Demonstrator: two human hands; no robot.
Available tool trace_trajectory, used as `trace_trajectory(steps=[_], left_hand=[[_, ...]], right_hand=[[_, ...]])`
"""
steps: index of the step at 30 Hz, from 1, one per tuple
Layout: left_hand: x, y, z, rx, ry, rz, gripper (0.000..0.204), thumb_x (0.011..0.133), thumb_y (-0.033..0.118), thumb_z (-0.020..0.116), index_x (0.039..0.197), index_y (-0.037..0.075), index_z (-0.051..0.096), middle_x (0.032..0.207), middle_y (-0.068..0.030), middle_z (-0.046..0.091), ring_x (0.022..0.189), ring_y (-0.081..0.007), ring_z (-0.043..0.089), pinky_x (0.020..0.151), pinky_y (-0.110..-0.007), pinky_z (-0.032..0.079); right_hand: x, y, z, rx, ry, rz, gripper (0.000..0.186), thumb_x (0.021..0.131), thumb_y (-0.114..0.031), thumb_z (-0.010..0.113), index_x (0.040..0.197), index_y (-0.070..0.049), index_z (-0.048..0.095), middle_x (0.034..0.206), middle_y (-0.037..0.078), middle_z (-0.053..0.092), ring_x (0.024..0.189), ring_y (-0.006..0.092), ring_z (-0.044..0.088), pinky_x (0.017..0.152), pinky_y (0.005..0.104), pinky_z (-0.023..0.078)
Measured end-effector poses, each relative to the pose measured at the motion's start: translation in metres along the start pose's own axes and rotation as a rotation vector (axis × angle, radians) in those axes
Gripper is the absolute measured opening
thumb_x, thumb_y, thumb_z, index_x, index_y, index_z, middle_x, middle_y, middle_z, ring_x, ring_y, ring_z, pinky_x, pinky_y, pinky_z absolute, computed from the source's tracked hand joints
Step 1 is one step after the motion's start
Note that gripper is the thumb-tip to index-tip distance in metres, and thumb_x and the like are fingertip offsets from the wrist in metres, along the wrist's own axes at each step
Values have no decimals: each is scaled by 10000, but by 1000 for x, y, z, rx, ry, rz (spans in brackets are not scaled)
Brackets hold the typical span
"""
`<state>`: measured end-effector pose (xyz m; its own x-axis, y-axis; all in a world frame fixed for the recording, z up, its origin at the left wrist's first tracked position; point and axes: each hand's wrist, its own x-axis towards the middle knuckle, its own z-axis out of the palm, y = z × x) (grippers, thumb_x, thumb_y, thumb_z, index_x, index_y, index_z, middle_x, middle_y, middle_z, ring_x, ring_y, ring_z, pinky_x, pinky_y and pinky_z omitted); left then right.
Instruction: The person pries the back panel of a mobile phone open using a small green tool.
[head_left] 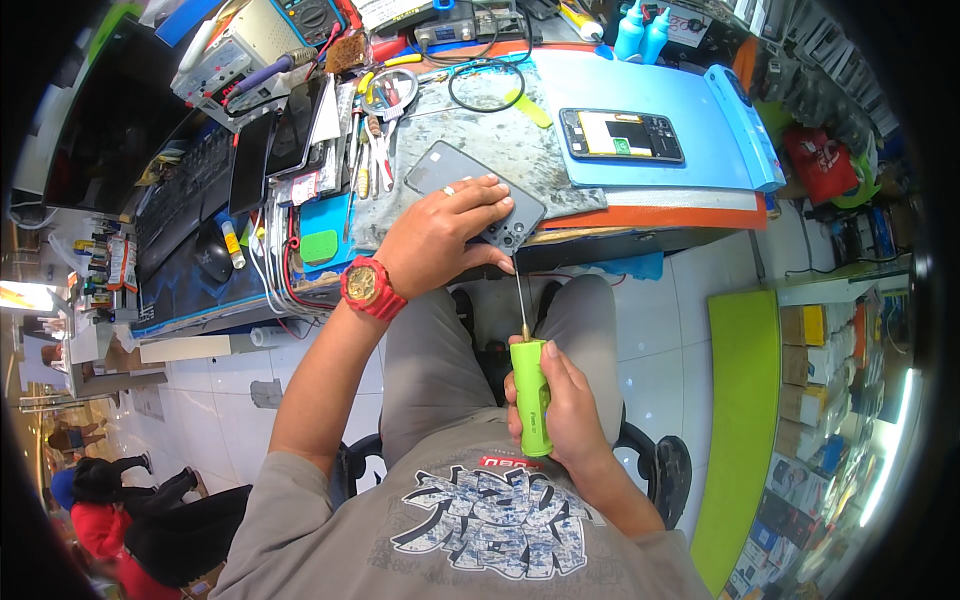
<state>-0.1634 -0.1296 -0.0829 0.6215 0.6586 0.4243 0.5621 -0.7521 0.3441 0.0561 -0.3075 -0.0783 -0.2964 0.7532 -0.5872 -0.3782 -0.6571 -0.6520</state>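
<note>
A dark grey smartphone back cover with a camera cluster lies tilted at the front edge of the workbench mat. My left hand rests over it, fingers across its surface and thumb at the near edge, gripping it. In front of my body, my right hand is wrapped round a lime-green cordless screwdriver. Its thin metal shaft points up toward the cover's camera corner, close to my left thumb; whether the tip touches cannot be made out. An opened smartphone lies on the blue mat to the right.
Hand tools, including tweezers and pliers, lie left of the cover beside a magnifying glass. Phones, a keyboard and a mouse crowd the left. Blue bottles and a multimeter stand behind. A black cable loop lies at the back.
</note>
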Motion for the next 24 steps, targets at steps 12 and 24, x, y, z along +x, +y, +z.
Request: trace_trajectory(steps=[12,24], left_hand=[[1,2,-2,-3,-9,-15,651,772,337,951,1308,25,754,1419,-125,726,1412,-332,631,1176,-463,522],[0,2,-2,-14,-9,-12,640,779,301,951,1321,23,754,1426,-127,724,1425,-334,622,1192,-471,509]], right_hand=[[0,0,3,72,9,23,594,1207,-497,319,1478,-18,544,902,117,643,542,200,627,479,352,518],[0,2,4,124,0,23,618,1207,-506,308,1515,-8,503,906,125,632,542,207,625,478,364,520]])
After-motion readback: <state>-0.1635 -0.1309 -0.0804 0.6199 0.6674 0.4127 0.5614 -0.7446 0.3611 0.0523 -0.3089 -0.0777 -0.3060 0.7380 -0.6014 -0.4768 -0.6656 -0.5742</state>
